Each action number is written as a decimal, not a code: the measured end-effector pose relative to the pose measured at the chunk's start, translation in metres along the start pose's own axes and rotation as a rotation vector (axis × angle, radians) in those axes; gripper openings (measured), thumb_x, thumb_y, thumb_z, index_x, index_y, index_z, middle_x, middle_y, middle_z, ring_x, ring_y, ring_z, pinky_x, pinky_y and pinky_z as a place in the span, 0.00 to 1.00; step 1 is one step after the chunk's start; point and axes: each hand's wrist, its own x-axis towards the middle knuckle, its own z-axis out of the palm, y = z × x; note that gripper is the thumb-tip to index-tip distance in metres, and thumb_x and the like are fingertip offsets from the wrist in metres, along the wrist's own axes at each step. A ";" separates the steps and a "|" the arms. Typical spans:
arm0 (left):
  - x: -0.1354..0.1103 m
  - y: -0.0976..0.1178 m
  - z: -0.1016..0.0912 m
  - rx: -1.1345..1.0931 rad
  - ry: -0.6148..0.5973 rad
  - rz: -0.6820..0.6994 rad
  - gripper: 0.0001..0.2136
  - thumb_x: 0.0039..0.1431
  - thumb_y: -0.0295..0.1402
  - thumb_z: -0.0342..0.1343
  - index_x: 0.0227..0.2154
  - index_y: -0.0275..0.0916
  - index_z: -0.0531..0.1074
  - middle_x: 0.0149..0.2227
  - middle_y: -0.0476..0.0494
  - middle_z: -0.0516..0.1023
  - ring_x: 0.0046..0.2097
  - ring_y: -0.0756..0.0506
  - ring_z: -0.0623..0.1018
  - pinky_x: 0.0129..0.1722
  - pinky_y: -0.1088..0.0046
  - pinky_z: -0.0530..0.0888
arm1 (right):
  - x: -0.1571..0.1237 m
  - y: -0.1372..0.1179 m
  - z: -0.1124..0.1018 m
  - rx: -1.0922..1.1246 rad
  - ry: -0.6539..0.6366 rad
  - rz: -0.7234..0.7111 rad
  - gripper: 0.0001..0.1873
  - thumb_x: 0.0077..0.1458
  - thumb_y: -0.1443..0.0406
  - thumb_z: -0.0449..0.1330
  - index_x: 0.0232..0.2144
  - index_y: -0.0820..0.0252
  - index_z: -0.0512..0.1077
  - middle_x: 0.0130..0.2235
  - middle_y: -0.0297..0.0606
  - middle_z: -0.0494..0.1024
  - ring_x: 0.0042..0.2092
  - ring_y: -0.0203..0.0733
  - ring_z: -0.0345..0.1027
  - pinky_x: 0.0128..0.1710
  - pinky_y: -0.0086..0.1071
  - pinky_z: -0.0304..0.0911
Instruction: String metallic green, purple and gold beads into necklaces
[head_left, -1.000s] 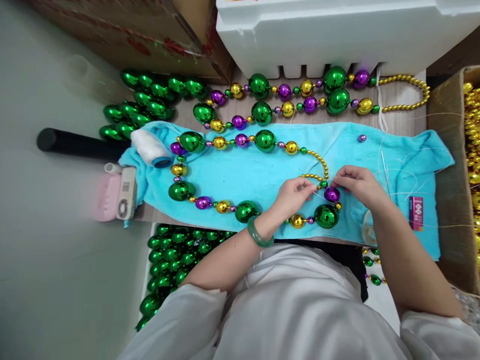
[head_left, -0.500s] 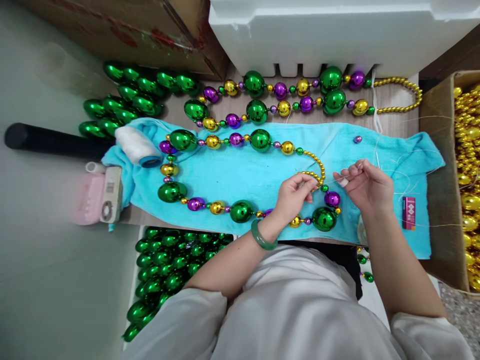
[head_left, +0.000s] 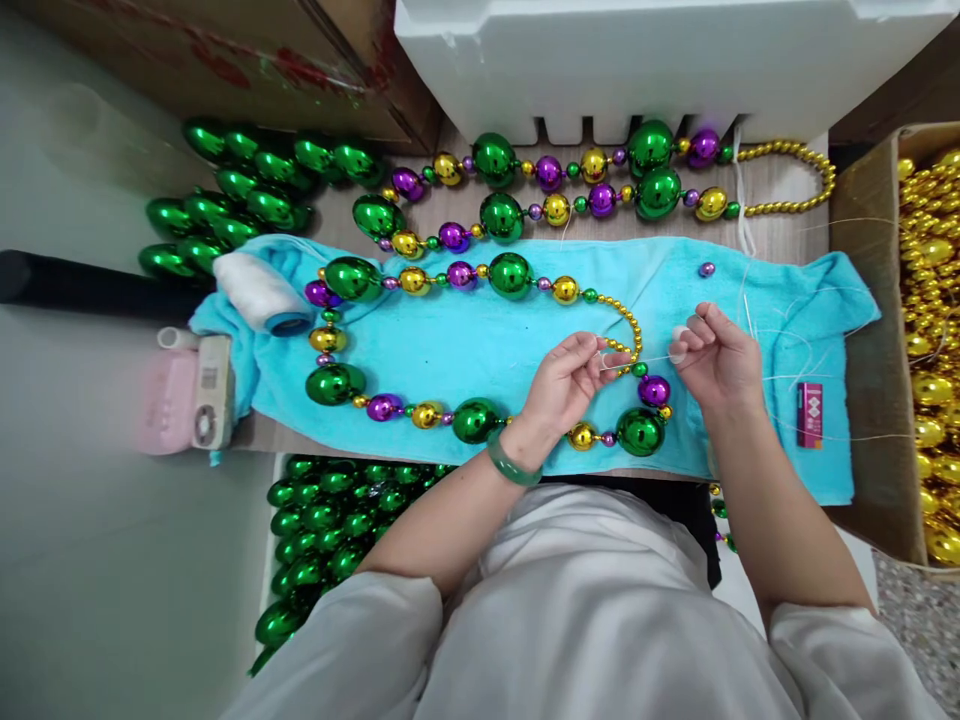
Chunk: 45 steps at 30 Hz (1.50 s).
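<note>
A bead necklace [head_left: 475, 420] of green, purple and gold beads lies in a loop on a turquoise towel [head_left: 435, 345]. Over its short run of small gold beads, my left hand [head_left: 566, 383] pinches a thin white thread [head_left: 649, 358]. The thread stretches taut to my right hand [head_left: 718, 358], whose curled fingers are closed on it, with something white at a fingertip. Behind my right hand a needle-like rod [head_left: 748, 313] rests on the towel near a loose purple bead [head_left: 706, 269]. To the right lies a small magenta box [head_left: 810, 415].
A finished-looking bead strand [head_left: 556, 209] lies along the back. Thread spool [head_left: 259, 290], pink object [head_left: 166, 400] and dark bar [head_left: 90, 285] are at left. Green beads [head_left: 322, 515] fill a tray below. A cardboard box [head_left: 874, 350] of gold beads stands right.
My left hand has turned and drawn slightly left, and the thread between my hands is tighter. My right hand's fingers have curled in more. The whole view has shifted a little.
</note>
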 end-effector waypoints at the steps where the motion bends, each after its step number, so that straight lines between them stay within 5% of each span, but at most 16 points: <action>1: 0.000 -0.001 0.000 0.014 -0.016 0.021 0.08 0.54 0.34 0.61 0.28 0.38 0.68 0.17 0.54 0.63 0.39 0.46 0.81 0.35 0.76 0.75 | 0.000 0.001 0.000 -0.001 -0.001 -0.014 0.12 0.47 0.62 0.68 0.27 0.57 0.67 0.20 0.25 0.49 0.23 0.28 0.55 0.25 0.21 0.67; 5: -0.001 -0.002 0.001 0.068 -0.041 0.076 0.09 0.55 0.36 0.60 0.28 0.39 0.67 0.18 0.55 0.63 0.38 0.45 0.81 0.46 0.65 0.76 | 0.001 0.001 0.000 -0.004 0.022 -0.012 0.13 0.46 0.63 0.68 0.26 0.57 0.66 0.20 0.26 0.49 0.23 0.29 0.56 0.21 0.19 0.65; 10: 0.002 0.000 -0.002 0.036 -0.024 0.167 0.08 0.57 0.34 0.57 0.26 0.38 0.65 0.39 0.45 0.76 0.48 0.43 0.79 0.53 0.58 0.73 | 0.002 0.000 -0.001 0.032 0.013 0.031 0.15 0.41 0.65 0.69 0.27 0.59 0.66 0.20 0.24 0.50 0.20 0.25 0.51 0.10 0.15 0.44; 12: 0.003 0.002 -0.003 0.020 -0.014 0.177 0.08 0.59 0.33 0.54 0.26 0.37 0.65 0.41 0.43 0.76 0.52 0.42 0.77 0.54 0.58 0.73 | 0.002 0.003 -0.002 0.022 0.022 0.041 0.15 0.40 0.64 0.70 0.27 0.59 0.67 0.20 0.24 0.52 0.19 0.25 0.50 0.10 0.16 0.45; 17: 0.004 0.005 -0.002 0.069 0.023 0.172 0.08 0.61 0.35 0.53 0.28 0.40 0.64 0.27 0.49 0.71 0.39 0.47 0.79 0.51 0.59 0.74 | 0.000 0.011 -0.001 -0.032 0.039 -0.053 0.14 0.43 0.60 0.68 0.26 0.56 0.66 0.19 0.25 0.53 0.29 0.34 0.66 0.35 0.32 0.73; 20: 0.004 0.005 -0.001 0.108 -0.029 0.180 0.09 0.59 0.37 0.55 0.27 0.40 0.64 0.23 0.53 0.66 0.28 0.52 0.73 0.48 0.61 0.75 | -0.001 0.011 0.001 -0.045 0.003 -0.108 0.14 0.45 0.59 0.67 0.27 0.55 0.65 0.20 0.25 0.57 0.35 0.36 0.69 0.48 0.42 0.71; 25: 0.003 0.002 -0.002 0.126 -0.070 0.172 0.09 0.56 0.37 0.58 0.27 0.40 0.66 0.22 0.53 0.66 0.25 0.53 0.69 0.36 0.69 0.76 | 0.000 0.009 0.002 -0.040 -0.023 -0.163 0.14 0.47 0.59 0.66 0.27 0.55 0.63 0.21 0.26 0.58 0.35 0.36 0.69 0.52 0.45 0.68; 28: 0.001 0.002 -0.001 0.125 -0.104 0.173 0.09 0.54 0.38 0.61 0.27 0.39 0.68 0.22 0.52 0.67 0.24 0.53 0.67 0.25 0.75 0.70 | 0.002 0.008 0.004 0.029 -0.006 -0.154 0.14 0.47 0.61 0.67 0.27 0.55 0.63 0.21 0.25 0.58 0.33 0.33 0.68 0.49 0.39 0.70; 30: 0.000 0.002 0.000 0.135 -0.121 0.167 0.11 0.52 0.38 0.63 0.27 0.39 0.68 0.21 0.52 0.67 0.24 0.54 0.66 0.23 0.77 0.65 | 0.002 0.007 0.006 0.081 0.013 -0.120 0.14 0.46 0.63 0.67 0.27 0.56 0.63 0.21 0.24 0.57 0.28 0.30 0.64 0.39 0.29 0.72; 34: -0.001 0.004 0.003 0.127 -0.135 0.151 0.12 0.49 0.39 0.65 0.26 0.39 0.68 0.20 0.53 0.64 0.22 0.55 0.61 0.21 0.78 0.59 | 0.002 0.004 0.009 0.073 -0.003 -0.026 0.16 0.41 0.63 0.70 0.26 0.59 0.64 0.20 0.23 0.51 0.19 0.25 0.46 0.13 0.18 0.49; 37: 0.000 0.004 0.004 0.077 -0.157 0.126 0.12 0.50 0.37 0.64 0.26 0.39 0.67 0.19 0.54 0.61 0.21 0.56 0.57 0.20 0.79 0.56 | 0.003 0.000 0.008 -0.037 -0.017 -0.009 0.17 0.39 0.63 0.70 0.23 0.59 0.64 0.19 0.23 0.49 0.18 0.25 0.40 0.12 0.18 0.40; 45: 0.002 -0.004 0.004 0.054 -0.096 0.093 0.11 0.50 0.32 0.65 0.24 0.37 0.67 0.20 0.53 0.63 0.22 0.56 0.59 0.21 0.81 0.58 | 0.010 -0.012 0.009 -0.445 0.003 -0.074 0.10 0.41 0.63 0.66 0.21 0.60 0.68 0.17 0.24 0.52 0.18 0.25 0.41 0.13 0.20 0.40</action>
